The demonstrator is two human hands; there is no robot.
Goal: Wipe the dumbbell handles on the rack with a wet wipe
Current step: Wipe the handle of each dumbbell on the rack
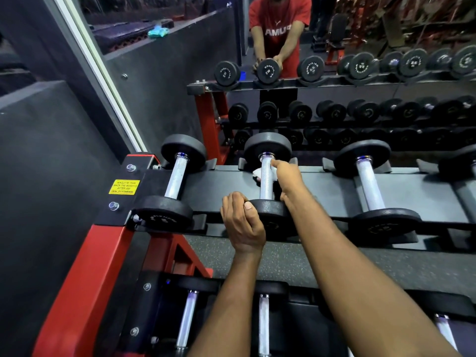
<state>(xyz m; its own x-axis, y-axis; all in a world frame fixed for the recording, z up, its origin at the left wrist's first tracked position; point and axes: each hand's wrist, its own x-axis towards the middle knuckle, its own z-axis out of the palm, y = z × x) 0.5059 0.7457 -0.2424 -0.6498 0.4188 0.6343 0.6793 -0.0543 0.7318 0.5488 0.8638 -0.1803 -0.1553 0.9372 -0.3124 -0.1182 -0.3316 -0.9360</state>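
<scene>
Right grip [287,177]: fingers curled round the handle [266,189] of the middle dumbbell [268,146] on the top tier of the rack [322,188], pinching the wet wipe [257,173] against the metal. Wipe sits under this grip at the far half of the handle; a white fold shows just left of the bar. Forefinger points toward the far head.

Left grip [243,220]: closed over the left edge of the near head [271,211] of the same dumbbell, thumb on top. It lies nearer the body than the right grip and to its left.

Left of both grips: another dumbbell [176,176] in its cradle, untouched. Right of the right grip: a third dumbbell [369,188], well apart. Beyond the grips: a mirror [167,73] showing the rack. Far left of the left grip: a yellow label [124,187] on the frame.
</scene>
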